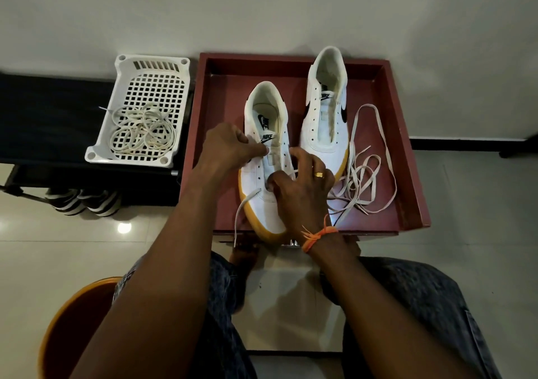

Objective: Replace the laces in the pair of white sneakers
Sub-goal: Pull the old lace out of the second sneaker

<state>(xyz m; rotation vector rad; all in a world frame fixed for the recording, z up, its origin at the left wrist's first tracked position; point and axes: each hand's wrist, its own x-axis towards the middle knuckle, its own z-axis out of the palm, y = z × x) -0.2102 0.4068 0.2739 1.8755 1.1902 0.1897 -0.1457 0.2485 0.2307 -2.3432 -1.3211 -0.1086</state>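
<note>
Two white sneakers with yellow soles stand in a red-brown tray (407,157). The left sneaker (263,107) is nearest me, with a lace (243,206) through its lowest eyelets and one end hanging over the tray's front edge. My left hand (230,145) pinches the sneaker's left eyelet flap beside the tongue. My right hand (302,186) is curled over the toe end and pinches the lace at the lower eyelets. The right sneaker (326,116) stands unlaced further back. A loose pale lace (366,172) lies tangled in the tray to its right.
A white plastic basket (180,87) holding a coil of cream laces (142,131) sits on a dark bench to the tray's left. Striped shoes (84,201) stand under the bench. An orange stool (72,320) is at my lower left. My knees are below the tray.
</note>
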